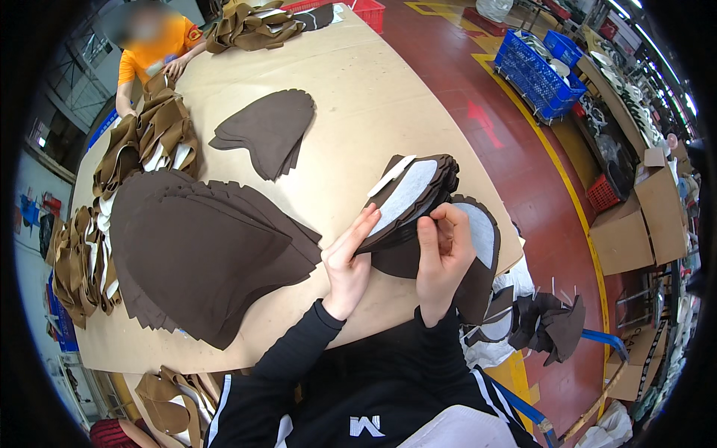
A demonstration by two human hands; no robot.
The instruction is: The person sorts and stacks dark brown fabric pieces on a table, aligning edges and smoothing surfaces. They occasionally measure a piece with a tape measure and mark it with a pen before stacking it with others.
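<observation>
A thick stack of dark brown cut fabric pieces with notched edges is tilted up off the table, and a pale grey-blue backing patch shows on its top piece. My left hand grips its left end, fingers straight along the upper face. A slim white tool lies on top. At the stack's near edge my right hand is closed, thumb and curled forefinger pinched together; what lies between them is too small to make out. More backed brown pieces lie under and beside the right hand.
A large fanned pile of dark brown pieces covers the table's left, with a smaller pile beyond. Lighter brown bundles line the left edge near a person in orange. Dark scraps hang by a blue rail.
</observation>
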